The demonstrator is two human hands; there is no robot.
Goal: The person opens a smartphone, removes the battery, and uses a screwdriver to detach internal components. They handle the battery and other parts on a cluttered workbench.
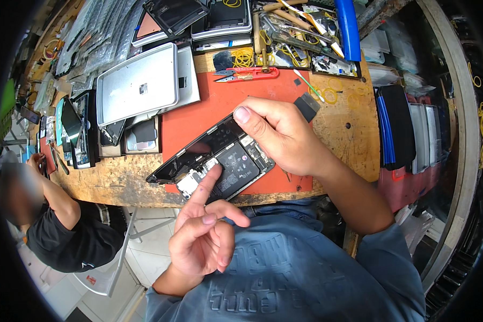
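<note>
An opened smartphone (233,177) tilts over the red work mat (214,107), its insides showing a large black battery and metal shields. Its black screen panel (196,150) stands raised along the far long side. My right hand (284,137) grips the phone at its right end, with the thumb on the upper corner of the screen panel. From below, my left hand (204,236) reaches up with the index fingertip on the phone's inner parts, beside the battery. Its other fingers are loosely curled and apart, holding nothing.
Red-handled snips (252,74) and a green cotton swab (309,86) lie beyond the phone. Silver tablet shells (138,83) are stacked at left. Tools (300,29) and yellow rubber bands (242,57) crowd the back. Another person (64,231) sits at far left.
</note>
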